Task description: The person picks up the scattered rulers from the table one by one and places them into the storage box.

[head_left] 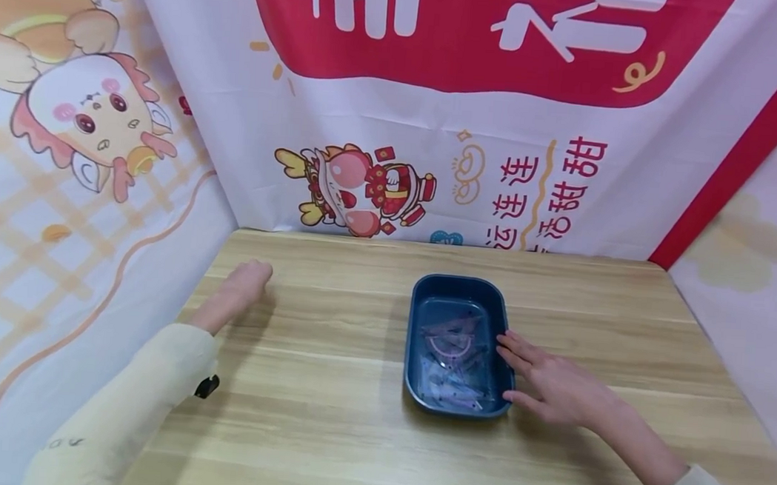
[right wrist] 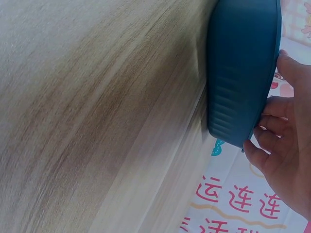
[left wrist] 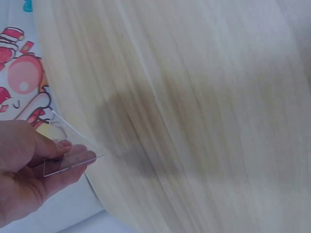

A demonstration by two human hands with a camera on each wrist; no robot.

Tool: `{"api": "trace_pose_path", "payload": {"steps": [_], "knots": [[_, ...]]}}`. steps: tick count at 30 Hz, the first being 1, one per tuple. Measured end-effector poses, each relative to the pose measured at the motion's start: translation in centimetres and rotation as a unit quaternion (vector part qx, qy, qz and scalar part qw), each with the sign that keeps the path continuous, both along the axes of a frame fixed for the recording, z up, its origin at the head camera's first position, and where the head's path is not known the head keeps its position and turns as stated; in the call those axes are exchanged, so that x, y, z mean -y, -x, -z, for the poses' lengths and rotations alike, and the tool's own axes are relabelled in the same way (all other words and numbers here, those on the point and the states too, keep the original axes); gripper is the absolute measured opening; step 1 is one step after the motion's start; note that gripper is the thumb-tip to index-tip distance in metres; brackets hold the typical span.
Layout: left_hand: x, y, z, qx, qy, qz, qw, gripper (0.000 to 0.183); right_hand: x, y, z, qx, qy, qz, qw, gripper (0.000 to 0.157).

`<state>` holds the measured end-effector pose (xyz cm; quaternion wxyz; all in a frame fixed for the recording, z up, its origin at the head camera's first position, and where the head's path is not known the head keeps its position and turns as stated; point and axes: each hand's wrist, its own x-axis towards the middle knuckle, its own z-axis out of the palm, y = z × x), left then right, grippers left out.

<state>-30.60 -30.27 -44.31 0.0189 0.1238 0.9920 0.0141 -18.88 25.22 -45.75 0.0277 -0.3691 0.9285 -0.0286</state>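
My left hand is above the far left corner of the table. In the left wrist view it pinches a clear plastic set square between thumb and fingers. Right of the middle stands a dark blue rectangular box. Inside lie several transparent drawing tools, among them a protractor; the others overlap too much to tell apart. At the box's right side is my right hand, its fingertips and thumb resting on the rim with the fingers extended. The right wrist view shows the box's outer wall.
The wood-grain table reaches back to a printed cloth hanging behind it. More printed cloth hangs along the left, and another sheet bounds the right side.
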Motion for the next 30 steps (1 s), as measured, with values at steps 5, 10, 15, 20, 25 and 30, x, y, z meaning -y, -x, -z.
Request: {"api": "trace_pose_path", "payload": {"steps": [5,10,15,20,25,30], "knots": [[-0.9,-0.6,-0.8,0.003,-0.034,0.018,0.9993,0.046,0.0,-0.1,0.0,0.008,0.006,0.003,1.000,0.071],[-2.0,-1.7,-2.0,0.007,-0.075,0.053,0.9958,0.053,0.0,-0.1,0.0,0.010,0.008,0.001,1.000,0.071],[-3.2,-2.3,-3.0,0.026,-0.126,0.066,0.9895,0.046,-0.1,-0.1,0.0,0.006,0.010,0.000,1.000,0.071],[-4.4,-2.7,-3.7,0.067,-0.183,0.050,0.9795,0.011,-0.1,0.1,0.1,0.006,0.013,0.001,1.000,0.072],[-5.6,-3.1,-4.2,0.117,-0.239,0.039,0.9630,0.023,-0.1,0.0,0.1,0.007,0.012,-0.001,1.000,0.072],[-6.7,-3.6,-4.7,0.145,-0.284,0.035,0.9470,0.021,-0.1,0.0,0.1,0.006,0.012,-0.002,1.000,0.073]]}}
